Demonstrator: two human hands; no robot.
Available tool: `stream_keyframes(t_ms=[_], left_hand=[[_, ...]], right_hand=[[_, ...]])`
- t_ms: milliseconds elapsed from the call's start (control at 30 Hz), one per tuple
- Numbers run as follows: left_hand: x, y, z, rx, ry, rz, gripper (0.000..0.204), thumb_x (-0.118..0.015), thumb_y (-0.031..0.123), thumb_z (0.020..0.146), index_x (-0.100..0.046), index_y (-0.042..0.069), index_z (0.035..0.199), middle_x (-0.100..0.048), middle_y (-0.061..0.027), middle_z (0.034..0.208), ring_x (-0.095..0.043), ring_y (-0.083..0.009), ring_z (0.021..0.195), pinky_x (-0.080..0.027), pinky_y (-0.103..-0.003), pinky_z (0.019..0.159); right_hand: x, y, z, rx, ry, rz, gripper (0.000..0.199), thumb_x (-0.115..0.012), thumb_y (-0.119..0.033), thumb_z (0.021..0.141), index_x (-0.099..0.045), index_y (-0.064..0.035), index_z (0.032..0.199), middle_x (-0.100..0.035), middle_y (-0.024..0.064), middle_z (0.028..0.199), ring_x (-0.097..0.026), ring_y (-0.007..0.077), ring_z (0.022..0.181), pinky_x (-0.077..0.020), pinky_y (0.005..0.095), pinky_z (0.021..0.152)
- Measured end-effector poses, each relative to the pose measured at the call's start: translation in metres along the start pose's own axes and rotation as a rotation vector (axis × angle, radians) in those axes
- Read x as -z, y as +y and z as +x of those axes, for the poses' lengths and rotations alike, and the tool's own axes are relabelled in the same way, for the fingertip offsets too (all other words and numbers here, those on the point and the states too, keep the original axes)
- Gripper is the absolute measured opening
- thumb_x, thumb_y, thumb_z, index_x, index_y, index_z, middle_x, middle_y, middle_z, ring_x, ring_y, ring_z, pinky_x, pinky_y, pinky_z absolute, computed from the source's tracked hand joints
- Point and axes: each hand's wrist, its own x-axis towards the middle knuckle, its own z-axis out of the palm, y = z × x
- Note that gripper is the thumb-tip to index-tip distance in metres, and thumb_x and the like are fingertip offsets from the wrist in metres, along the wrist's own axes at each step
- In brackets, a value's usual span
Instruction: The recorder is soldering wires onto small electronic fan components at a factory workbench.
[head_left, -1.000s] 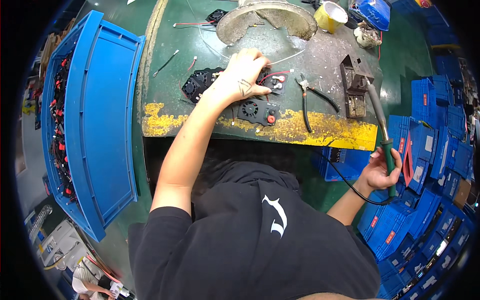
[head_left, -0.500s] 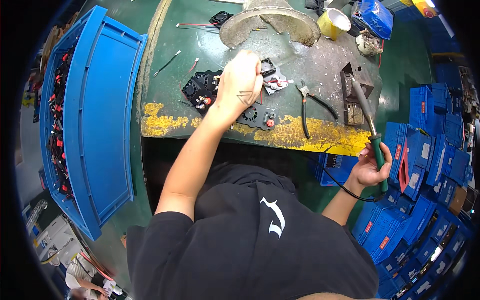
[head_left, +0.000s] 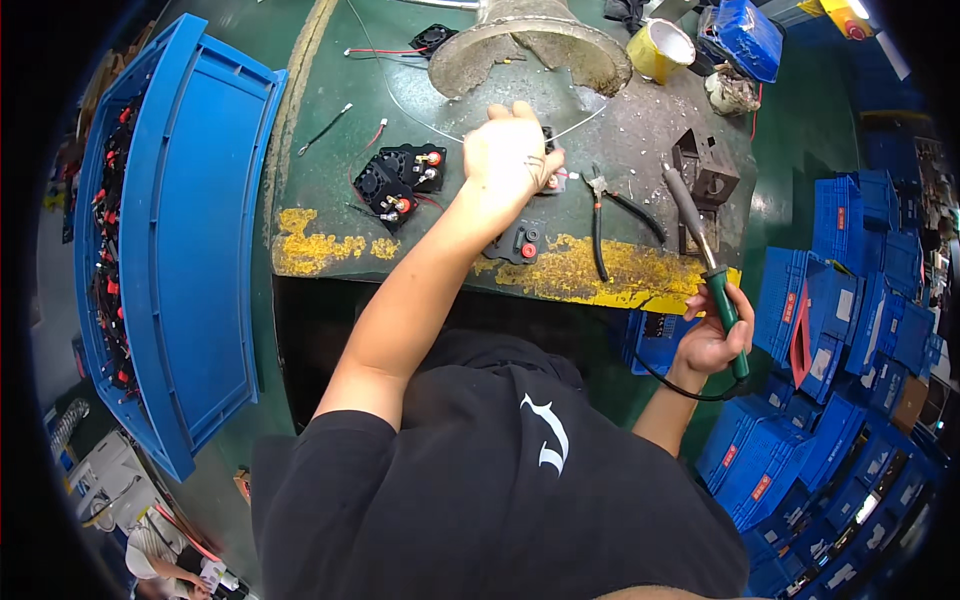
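Two bare hands are busy at a green workbench [head_left: 310, 185] with a worn yellow front edge. The right hand [head_left: 712, 340] is wrapped around the green handle of a soldering iron [head_left: 718, 288], which slants up and away so that its grey barrel overlaps a metal iron stand [head_left: 712, 170]; whether they touch cannot be told. The left hand [head_left: 512, 165] has its fingers bunched and its thumb toward the right, over a black terminal panel [head_left: 553, 185] that it mostly covers; what the fingertips pinch is hidden. Thin pale wire [head_left: 400, 103] shows on both sides of that hand.

Below the left wrist lies a black socket panel [head_left: 515, 242] with one red and one dark socket, partly covered. To the left, two fan modules [head_left: 383, 185] with red-ringed terminals lie side by side. Orange-and-black cutting pliers [head_left: 599, 228] lie between the left hand and the stand, handles spread. Farther back are a loose fan [head_left: 433, 40] with red leads and a yellow can [head_left: 648, 55].

As for markings, red labels [head_left: 760, 488] and white labels [head_left: 845, 302] are stuck on the blue crates [head_left: 820, 455] at right, their print too small to read. One curved white print [head_left: 550, 435] decorates the black shirt [head_left: 460, 480]. Dark drawn lines mark the back of the left hand.
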Motion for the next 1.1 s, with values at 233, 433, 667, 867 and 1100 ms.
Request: stream_keyframes(t_ms=[233, 433, 667, 867, 1100], left_hand=[[-0.009, -0.006, 0.012, -0.223, -0.103, -0.287, 0.063, -0.088, 0.047, 0.071, -0.063, 0.012, 0.117, -0.066, -0.0154, 0.112, -0.068, -0.0372, 0.101, -0.055, -0.045, 0.091], [-0.007, -0.033, 0.022, -0.196, -0.191, -0.430, 0.052, -0.083, 0.041, 0.080, -0.071, 0.010, 0.120, -0.070, -0.0166, 0.103, -0.069, -0.0324, 0.099, -0.053, -0.041, 0.087], [0.011, -0.055, -0.004, -0.361, -0.088, -0.554, 0.041, -0.081, 0.034, 0.086, -0.071, 0.009, 0.116, -0.066, -0.0117, 0.103, -0.066, -0.0275, 0.089, -0.054, -0.036, 0.078], [0.033, -0.050, -0.032, -0.430, 0.103, -0.701, 0.015, -0.068, 0.009, 0.094, -0.071, 0.006, 0.109, -0.065, -0.0101, 0.101, -0.064, -0.0233, 0.086, -0.052, -0.034, 0.074], [0.045, -0.062, -0.072, -0.564, 0.277, -0.549, 0.015, -0.075, 0.002, 0.082, -0.076, 0.005, 0.097, -0.067, -0.0087, 0.088, -0.064, -0.0246, 0.083, -0.050, -0.035, 0.079]], right_hand=[[-0.004, 0.003, 0.005, -0.027, 0.011, 0.035, 0.064, -0.039, -0.048, 0.101, -0.062, 0.0076, 0.122, -0.073, 0.0269, 0.094, -0.070, 0.0271, 0.067, -0.0529, 0.0313, 0.052], [-0.005, 0.003, -0.006, -0.167, 0.007, 0.138, 0.070, -0.039, -0.051, 0.099, -0.058, 0.0099, 0.128, -0.073, 0.0281, 0.096, -0.071, 0.0285, 0.071, -0.0543, 0.0330, 0.052], [-0.003, 0.004, -0.011, -0.217, 0.017, 0.189, 0.068, -0.040, -0.049, 0.099, -0.058, 0.0091, 0.128, -0.072, 0.0281, 0.095, -0.070, 0.0277, 0.069, -0.0544, 0.0326, 0.052], [-0.011, -0.009, -0.011, -0.192, -0.071, 0.201, 0.064, -0.041, -0.047, 0.099, -0.060, 0.0076, 0.125, -0.072, 0.0278, 0.092, -0.068, 0.0286, 0.063, -0.0534, 0.0333, 0.050], [-0.015, -0.014, -0.009, -0.478, -0.101, 0.355, 0.061, -0.037, -0.045, 0.100, -0.063, 0.0053, 0.123, -0.070, 0.0264, 0.085, -0.066, 0.0281, 0.059, -0.0512, 0.0343, 0.047]])
